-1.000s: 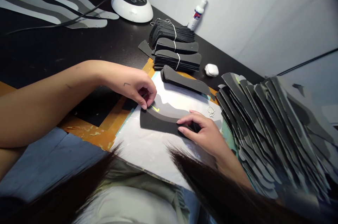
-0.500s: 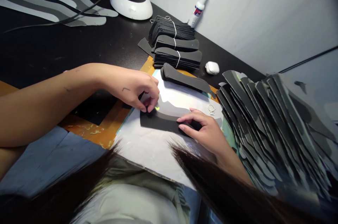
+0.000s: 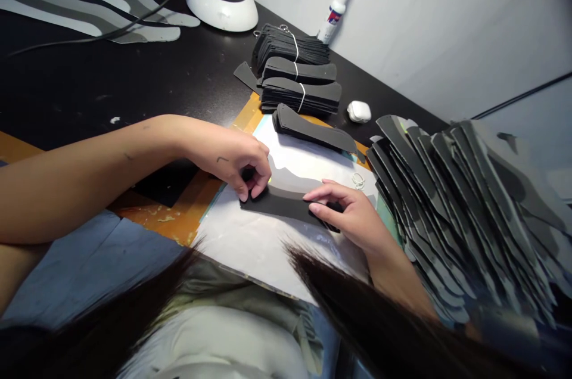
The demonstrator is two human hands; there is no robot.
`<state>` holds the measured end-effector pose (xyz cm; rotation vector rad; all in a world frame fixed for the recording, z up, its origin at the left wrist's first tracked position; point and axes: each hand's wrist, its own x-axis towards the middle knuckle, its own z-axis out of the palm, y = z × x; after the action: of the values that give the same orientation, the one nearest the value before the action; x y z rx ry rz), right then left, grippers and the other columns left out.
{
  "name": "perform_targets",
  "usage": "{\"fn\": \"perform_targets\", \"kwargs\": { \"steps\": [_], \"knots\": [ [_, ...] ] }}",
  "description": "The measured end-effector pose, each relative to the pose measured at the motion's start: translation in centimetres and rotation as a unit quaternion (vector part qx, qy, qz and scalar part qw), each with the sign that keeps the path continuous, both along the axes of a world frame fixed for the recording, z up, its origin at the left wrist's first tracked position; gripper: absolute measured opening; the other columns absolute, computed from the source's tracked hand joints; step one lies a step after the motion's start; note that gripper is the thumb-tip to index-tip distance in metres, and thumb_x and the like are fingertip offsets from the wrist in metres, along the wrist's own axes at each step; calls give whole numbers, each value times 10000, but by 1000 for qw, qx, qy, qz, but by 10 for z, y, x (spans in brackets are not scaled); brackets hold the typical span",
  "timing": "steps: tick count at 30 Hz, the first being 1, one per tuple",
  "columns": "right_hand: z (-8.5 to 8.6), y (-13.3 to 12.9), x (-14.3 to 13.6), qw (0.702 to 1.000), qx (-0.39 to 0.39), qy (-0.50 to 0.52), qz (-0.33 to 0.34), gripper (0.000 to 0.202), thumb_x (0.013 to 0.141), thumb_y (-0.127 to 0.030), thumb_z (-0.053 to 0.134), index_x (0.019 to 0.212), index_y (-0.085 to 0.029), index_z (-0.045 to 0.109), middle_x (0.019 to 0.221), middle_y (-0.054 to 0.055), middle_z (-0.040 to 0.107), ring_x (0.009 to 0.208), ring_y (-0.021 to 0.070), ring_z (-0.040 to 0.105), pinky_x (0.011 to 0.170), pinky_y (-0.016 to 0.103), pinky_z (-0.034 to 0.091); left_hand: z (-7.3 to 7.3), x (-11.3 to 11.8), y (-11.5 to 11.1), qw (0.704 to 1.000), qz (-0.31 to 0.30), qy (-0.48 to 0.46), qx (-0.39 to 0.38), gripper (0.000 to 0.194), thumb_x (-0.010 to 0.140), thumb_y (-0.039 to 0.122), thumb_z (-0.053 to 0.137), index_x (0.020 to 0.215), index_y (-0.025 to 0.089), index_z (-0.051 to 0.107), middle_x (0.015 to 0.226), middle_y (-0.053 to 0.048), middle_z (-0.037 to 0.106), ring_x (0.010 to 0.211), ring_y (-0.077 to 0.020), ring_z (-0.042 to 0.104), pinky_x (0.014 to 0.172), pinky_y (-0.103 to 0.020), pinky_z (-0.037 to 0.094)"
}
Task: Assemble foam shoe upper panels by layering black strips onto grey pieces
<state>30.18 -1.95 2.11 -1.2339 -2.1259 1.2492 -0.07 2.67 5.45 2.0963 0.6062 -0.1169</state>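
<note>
My left hand [image 3: 248, 167] pinches the left end of a black flat cut-out piece [image 3: 281, 207] between thumb and fingertips. At its right end, my right hand [image 3: 346, 209] grips the same piece with thumb and fingers. The black piece lies along the lower side of a grey layered cut-out piece [image 3: 290, 182], overlapping it. Most of a small yellow-green mark on the grey piece is hidden by my left fingers. Both pieces rest on a white sheet [image 3: 254, 248].
Beyond my hands lie a loose stack of black pieces [image 3: 313, 129] and banded bundles [image 3: 299, 93]. Many layered grey pieces [image 3: 447, 188] fan out at right. A rubber band [image 3: 358, 181], white case [image 3: 358, 111], white bottle [image 3: 335, 12] and lamp base [image 3: 223, 3] are around.
The black piece has shifted slightly up and right over the grey piece, covering more of it. Both hands moved with it, and the yellow-green mark is now mostly covered.
</note>
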Motion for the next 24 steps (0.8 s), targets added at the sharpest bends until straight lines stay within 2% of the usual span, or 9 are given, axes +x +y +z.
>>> {"fn": "perform_targets", "kwargs": {
  "steps": [3, 5, 6, 9, 12, 14, 17, 20, 24],
  "knots": [
    [-2, 1, 2, 998, -60, 27, -11, 237, 877, -472, 785, 1004, -273, 798, 699, -23, 702, 694, 170, 683, 939, 410, 591, -2, 0, 1, 1000, 1, -9, -7, 93, 844, 127, 784, 880, 213, 793, 909, -41, 739, 910, -185, 644, 776, -212, 442],
    [-2, 1, 2, 994, -92, 54, -24, 274, 859, -472, 799, 1027, -256, 785, 764, 2, 731, 687, 169, 670, 702, 317, 575, -3, -1, 2, 1000, -2, -17, -12, 61, 848, 156, 791, 878, 208, 784, 907, -41, 737, 902, -185, 646, 771, -220, 444],
    [-2, 1, 2, 993, -90, 68, -28, 254, 857, -455, 803, 1006, -252, 784, 803, 14, 746, 708, 172, 673, 658, 298, 551, -5, -1, 3, 1000, -2, -20, -18, 60, 854, 177, 791, 905, 204, 778, 907, -42, 734, 890, -183, 648, 768, -224, 448],
    [-1, -1, 0, 996, -5, 82, -26, 98, 882, -359, 792, 892, -262, 792, 879, 30, 771, 841, 193, 683, 767, 323, 539, -8, -2, 4, 999, 12, -27, -42, 219, 865, 233, 786, 1073, 189, 730, 874, -33, 716, 818, -173, 650, 738, -233, 462],
    [3, -5, -1, 995, 74, 65, -20, 58, 917, -302, 759, 891, -276, 805, 871, 27, 767, 864, 201, 657, 811, 344, 506, -10, -2, 4, 999, 22, -22, -27, 350, 856, 267, 801, 1183, 193, 700, 834, -15, 684, 793, -168, 638, 727, -233, 460],
    [4, -8, -2, 996, 63, 66, -15, 71, 935, -299, 738, 923, -275, 804, 885, 27, 767, 815, 189, 644, 750, 327, 494, -10, -3, 5, 1000, 12, -15, -3, 323, 856, 283, 808, 1160, 205, 731, 834, -16, 678, 816, -171, 632, 749, -232, 456],
    [1, -8, -1, 996, -5, 86, -18, 98, 952, -337, 726, 942, -269, 797, 892, 28, 768, 748, 170, 624, 655, 294, 468, -11, -3, 7, 1000, 0, -13, 9, 262, 862, 305, 809, 1107, 221, 767, 836, -22, 687, 846, -180, 630, 774, -236, 450],
    [-4, -5, 0, 993, -57, 99, -20, 126, 943, -375, 737, 941, -263, 795, 880, 30, 761, 715, 160, 600, 619, 279, 448, -12, -3, 7, 1000, 2, -18, -3, 327, 861, 318, 809, 1168, 222, 750, 826, -15, 677, 837, -182, 629, 778, -242, 454],
    [-5, 0, 2, 995, -67, 78, -6, 151, 934, -383, 737, 933, -244, 796, 844, 36, 737, 708, 158, 579, 600, 269, 428, -10, -1, 6, 999, 15, -21, -28, 368, 865, 314, 790, 1205, 205, 702, 831, -9, 662, 795, -174, 625, 748, -240, 461]
  ]
}}
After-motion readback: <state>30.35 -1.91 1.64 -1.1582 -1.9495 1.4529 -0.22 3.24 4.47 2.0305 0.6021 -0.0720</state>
